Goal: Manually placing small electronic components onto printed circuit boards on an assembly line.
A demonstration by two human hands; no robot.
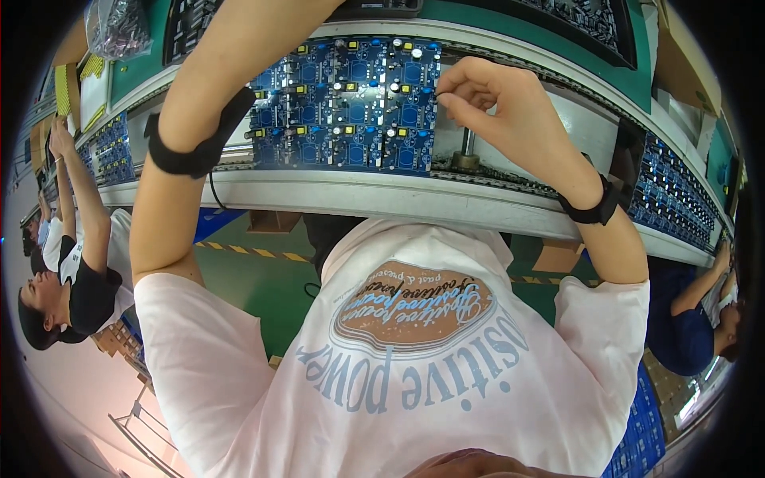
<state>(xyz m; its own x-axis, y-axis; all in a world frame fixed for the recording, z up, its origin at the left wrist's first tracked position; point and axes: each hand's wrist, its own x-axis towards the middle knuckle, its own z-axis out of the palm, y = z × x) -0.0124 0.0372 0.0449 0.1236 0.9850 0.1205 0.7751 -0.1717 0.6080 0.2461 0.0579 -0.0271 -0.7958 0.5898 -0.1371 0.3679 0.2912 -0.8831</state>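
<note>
A large panel of blue circuit boards (362, 103) lies in front of me, populated with yellow, white and dark components. Over its right edge hovers my right hand (498, 99), thumb and fingertips pinched together. Something tiny and dark shows at the fingertips, too small to name. My left forearm reaches up across the panel's left end and leaves the picture at the top, so the left hand is out of sight. Each wrist wears a black band, the left one (187, 147) and the right one (594, 203).
The panel rests between metal conveyor rails (343, 187). Beyond lie a black tray of dark parts (586, 24) and, far left, a clear bag of components (118, 30). More board panels sit at left (110, 153) and right (673, 191). Co-workers are at both sides.
</note>
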